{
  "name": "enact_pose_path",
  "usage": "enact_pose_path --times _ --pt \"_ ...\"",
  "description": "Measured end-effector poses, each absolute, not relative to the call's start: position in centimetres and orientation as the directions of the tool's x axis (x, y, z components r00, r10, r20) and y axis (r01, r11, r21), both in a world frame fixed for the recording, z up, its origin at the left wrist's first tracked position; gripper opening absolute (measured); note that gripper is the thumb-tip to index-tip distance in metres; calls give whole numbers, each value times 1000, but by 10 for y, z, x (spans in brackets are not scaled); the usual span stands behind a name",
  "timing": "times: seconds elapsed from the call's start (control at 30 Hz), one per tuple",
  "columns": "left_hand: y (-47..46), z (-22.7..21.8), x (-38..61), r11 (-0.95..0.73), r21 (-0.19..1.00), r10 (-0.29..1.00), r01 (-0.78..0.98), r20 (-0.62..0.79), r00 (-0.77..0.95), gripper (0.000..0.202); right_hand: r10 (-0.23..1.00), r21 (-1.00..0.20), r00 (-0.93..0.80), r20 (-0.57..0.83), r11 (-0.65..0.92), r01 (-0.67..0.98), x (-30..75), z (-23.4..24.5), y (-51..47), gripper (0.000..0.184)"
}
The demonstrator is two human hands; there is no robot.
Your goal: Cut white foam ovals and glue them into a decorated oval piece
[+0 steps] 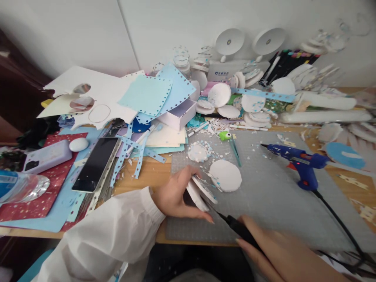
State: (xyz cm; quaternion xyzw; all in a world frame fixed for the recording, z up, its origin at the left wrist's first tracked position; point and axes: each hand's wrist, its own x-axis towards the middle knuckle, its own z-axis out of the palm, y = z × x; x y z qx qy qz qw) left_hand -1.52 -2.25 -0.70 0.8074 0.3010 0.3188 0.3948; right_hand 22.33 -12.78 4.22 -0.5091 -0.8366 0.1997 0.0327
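Observation:
My left hand (179,192) grips a pair of white round discs (198,195) by the edge, thumb and fingers pinched around them, above the grey cutting mat (282,211). My right hand (261,243), partly blurred, is closed round a black-handled tool with a thin pointed tip (235,225). That tip reaches to the lower edge of the discs; whether it touches them I cannot tell. Just beyond lies a white round disc (226,175) with blue bits on its rim. A smaller disc (199,152) ringed with bits sits behind it.
A blue glue gun (296,156) lies on the mat at right, its black cord trailing toward me. Tweezers (235,152) lie behind the discs. A phone (96,164), star-punched paper strips (141,156) and a plastic bottle (25,186) are at left. Discs pile up at the back.

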Motion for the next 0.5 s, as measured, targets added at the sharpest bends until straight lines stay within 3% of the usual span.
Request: enact_pose_path --times 0.2,0.5 --pt "-26 -5 -13 -513 818 752 261 282 595 78 878 -320 -430 -212 353 879 224 27 -131 41" --pt "-27 0 -11 -459 828 798 322 225 559 78 892 -405 -360 -275 232 885 217 27 -124 34"
